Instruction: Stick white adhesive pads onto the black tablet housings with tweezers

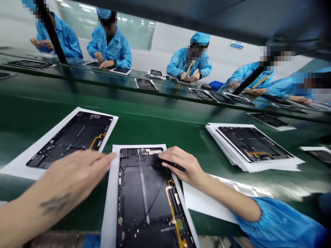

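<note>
An open black tablet back [150, 199] lies on a white sheet [110, 203] right in front of me, with a yellow flex cable along its right side. My right hand [182, 165] rests at the tablet's upper right and pinches a thin black tool [170, 164] whose tip touches the top edge. My left hand [77, 175] is blurred by motion; its fingers stretch flat toward the sheet's upper left corner.
A second tablet back on paper [69, 137] lies to the left. A stack of sheets with another tablet [254, 144] sits to the right. The green belt [160, 120] runs across. Several people in blue coats work at the far bench [108, 81].
</note>
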The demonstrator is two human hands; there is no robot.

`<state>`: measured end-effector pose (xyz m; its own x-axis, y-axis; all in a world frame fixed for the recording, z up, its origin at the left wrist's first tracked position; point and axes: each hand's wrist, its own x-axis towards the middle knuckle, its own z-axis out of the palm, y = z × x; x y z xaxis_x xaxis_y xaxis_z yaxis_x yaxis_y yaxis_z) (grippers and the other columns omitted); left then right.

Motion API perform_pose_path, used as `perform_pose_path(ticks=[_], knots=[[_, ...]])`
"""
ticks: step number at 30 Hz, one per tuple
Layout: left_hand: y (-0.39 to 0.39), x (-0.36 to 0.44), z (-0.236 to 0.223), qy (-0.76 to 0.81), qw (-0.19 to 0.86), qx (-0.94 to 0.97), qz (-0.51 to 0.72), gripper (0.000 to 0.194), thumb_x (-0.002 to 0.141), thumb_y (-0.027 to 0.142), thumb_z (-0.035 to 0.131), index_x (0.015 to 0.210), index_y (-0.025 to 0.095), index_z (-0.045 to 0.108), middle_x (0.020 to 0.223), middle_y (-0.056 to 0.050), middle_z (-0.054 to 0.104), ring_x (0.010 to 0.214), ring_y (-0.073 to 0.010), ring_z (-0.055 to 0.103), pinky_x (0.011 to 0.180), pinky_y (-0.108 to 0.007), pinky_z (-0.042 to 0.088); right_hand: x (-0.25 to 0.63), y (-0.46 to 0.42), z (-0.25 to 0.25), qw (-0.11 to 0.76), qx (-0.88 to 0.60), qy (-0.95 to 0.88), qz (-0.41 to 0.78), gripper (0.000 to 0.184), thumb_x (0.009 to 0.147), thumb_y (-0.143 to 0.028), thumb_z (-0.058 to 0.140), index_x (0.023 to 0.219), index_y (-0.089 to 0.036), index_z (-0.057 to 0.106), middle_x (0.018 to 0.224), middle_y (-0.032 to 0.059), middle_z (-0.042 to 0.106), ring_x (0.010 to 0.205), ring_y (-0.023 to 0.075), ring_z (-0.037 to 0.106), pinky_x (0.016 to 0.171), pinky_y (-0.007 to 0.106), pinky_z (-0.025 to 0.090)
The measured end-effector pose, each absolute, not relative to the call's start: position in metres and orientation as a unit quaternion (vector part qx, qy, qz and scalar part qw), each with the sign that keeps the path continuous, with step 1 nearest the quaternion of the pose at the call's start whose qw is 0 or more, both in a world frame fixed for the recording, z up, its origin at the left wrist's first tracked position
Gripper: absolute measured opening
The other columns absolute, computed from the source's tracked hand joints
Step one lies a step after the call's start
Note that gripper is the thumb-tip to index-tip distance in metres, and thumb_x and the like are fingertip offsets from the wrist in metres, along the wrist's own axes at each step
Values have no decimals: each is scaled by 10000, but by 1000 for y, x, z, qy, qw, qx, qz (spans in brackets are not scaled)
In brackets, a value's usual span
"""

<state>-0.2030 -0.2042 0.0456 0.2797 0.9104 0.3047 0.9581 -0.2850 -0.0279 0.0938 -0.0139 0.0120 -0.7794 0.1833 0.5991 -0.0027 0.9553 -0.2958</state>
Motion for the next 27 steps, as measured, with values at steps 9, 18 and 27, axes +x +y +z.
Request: perform_pose_path(ticks=[9, 18, 27], knots=[[-88, -154, 8, -450, 43, -890, -49, 391, 922, 58, 441, 1291, 144, 534, 1260, -120, 590, 1075, -242, 577, 824, -361, 497, 87, -16, 6, 322, -17, -945, 53, 260, 953, -110, 534, 1192, -138, 634, 886, 96, 729, 855, 196, 686, 749, 317, 599], [-88, -147, 6, -471, 52, -880, -22, 395, 917, 58, 455, 1291, 146, 546, 1179, -114, 608, 1002, -266, 572, 752, -378, 464, 92, -23, 12, 310, -26, -950, 7, 283, 917, -61, 583, 1194, -80, 640, 889, 123, 742, 898, 219, 709, 784, 332, 626], [-87, -150, 4, -459, 56, -885, -50, 468, 851, 42, 542, 1297, 183, 524, 1122, -102, 610, 973, -250, 575, 734, -342, 422, 89, -22, 10, 366, -69, -922, 109, 236, 912, -107, 577, 1124, -149, 670, 845, 93, 725, 792, 206, 684, 687, 334, 598]])
